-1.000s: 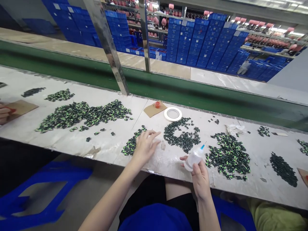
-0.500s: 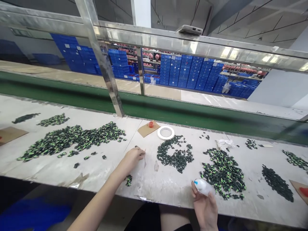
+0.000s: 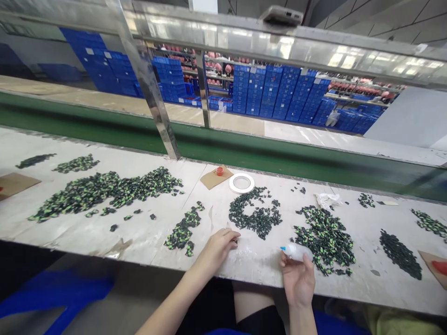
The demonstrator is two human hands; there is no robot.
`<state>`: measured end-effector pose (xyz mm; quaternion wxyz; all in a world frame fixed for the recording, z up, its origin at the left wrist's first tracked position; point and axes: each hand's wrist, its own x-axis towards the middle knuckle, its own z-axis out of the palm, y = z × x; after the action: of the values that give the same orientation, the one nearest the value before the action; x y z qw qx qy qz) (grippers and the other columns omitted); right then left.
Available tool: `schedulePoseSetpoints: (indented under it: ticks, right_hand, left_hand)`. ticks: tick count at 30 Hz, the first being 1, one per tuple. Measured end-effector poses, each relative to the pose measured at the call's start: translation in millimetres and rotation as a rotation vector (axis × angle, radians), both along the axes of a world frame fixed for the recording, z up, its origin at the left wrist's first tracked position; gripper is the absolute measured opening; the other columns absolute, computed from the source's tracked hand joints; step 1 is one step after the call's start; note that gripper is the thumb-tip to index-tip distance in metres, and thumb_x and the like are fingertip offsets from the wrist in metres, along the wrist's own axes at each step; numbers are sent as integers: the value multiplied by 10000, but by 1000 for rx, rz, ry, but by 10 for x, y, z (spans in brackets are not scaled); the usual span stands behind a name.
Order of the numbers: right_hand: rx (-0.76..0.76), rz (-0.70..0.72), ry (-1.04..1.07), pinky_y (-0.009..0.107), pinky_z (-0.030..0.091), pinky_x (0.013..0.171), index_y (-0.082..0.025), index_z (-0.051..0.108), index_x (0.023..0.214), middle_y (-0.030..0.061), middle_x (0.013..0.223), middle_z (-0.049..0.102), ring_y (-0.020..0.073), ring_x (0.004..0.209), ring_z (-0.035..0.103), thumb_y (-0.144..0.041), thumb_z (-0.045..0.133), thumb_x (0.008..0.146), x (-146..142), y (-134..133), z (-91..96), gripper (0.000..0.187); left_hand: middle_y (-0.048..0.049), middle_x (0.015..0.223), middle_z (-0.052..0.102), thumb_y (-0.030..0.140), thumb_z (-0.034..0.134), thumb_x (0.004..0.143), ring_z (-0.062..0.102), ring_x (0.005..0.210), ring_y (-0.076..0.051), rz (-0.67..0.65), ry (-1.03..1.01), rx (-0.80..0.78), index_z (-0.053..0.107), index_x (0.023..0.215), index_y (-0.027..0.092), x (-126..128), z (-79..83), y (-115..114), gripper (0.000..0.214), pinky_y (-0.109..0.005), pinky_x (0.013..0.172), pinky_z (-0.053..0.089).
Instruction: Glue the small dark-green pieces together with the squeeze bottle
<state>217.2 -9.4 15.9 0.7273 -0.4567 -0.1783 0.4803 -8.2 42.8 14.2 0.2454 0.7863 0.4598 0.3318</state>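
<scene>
In my right hand [image 3: 298, 279] is a small translucent squeeze bottle [image 3: 297, 252], lying on its side with its blue tip pointing left. My left hand [image 3: 220, 246] is low over the table, its fingertips pinched on a small dark piece [image 3: 235, 241] that is mostly hidden. Just beyond that hand lies a loose ring of small dark green pieces [image 3: 258, 221]. To its left is a small pile of black-and-green pieces [image 3: 182, 230]. A larger black-and-green pile [image 3: 326, 239] spreads beside the bottle.
A white tape roll [image 3: 241, 183] and a red cap on cardboard [image 3: 209, 180] sit toward the back. Crumpled white tissue [image 3: 328, 200] lies right of them. A long pile [image 3: 104, 193] covers the left side. A metal post [image 3: 153, 97] rises at the table's back edge.
My left hand has moved right and toward me from the small black-and-green pile, uncovering it. My right hand keeps the bottle, now lying more level. The view has tilted down slightly.
</scene>
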Motion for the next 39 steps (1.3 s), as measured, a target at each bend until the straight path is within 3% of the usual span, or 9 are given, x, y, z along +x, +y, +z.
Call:
schedulePoseSetpoints:
  ticks: [4, 8, 17, 27, 39]
  right_hand:
    - [-32, -35, -82, 234, 419, 437, -183, 630, 706, -11, 626, 643, 115, 496, 535, -414, 757, 607, -124, 19, 46, 282]
    - [-97, -87, -256, 245, 409, 450, -163, 621, 705, -2, 631, 626, 119, 504, 522, -474, 740, 629, -238, 36, 58, 341]
    - [-187, -26, -651, 276, 438, 533, -147, 622, 674, 20, 598, 633, 172, 581, 576, -525, 685, 682, -503, 102, 96, 383]
    - [-220, 77, -681, 282, 468, 588, -143, 655, 725, 34, 653, 684, 185, 631, 606, -459, 668, 723, -540, 129, 127, 316]
    - [-267, 59, -698, 283, 463, 588, -149, 655, 708, 29, 648, 683, 186, 630, 600, -462, 675, 709, -574, 139, 163, 314]
  left_hand:
    - [-60, 862, 738, 67, 634, 775, 678, 843, -216, 110, -88, 46, 692, 939, 195, 136, -106, -160, 216, -333, 746, 573]
    - [-59, 908, 746, 99, 635, 801, 689, 868, -208, 159, -195, 30, 695, 986, 210, 99, -143, -226, 224, -335, 764, 586]
    - [-43, 904, 759, 207, 654, 812, 737, 818, -194, 289, -395, -142, 693, 1020, 209, 115, -159, -313, 211, -356, 839, 593]
    - [-51, 874, 771, 201, 694, 778, 740, 823, -210, 322, -416, -228, 712, 959, 196, 106, -93, -302, 182, -372, 859, 584]
    - [-62, 888, 763, 207, 689, 793, 745, 813, -212, 330, -400, -233, 714, 935, 183, 107, -76, -317, 147, -353, 831, 599]
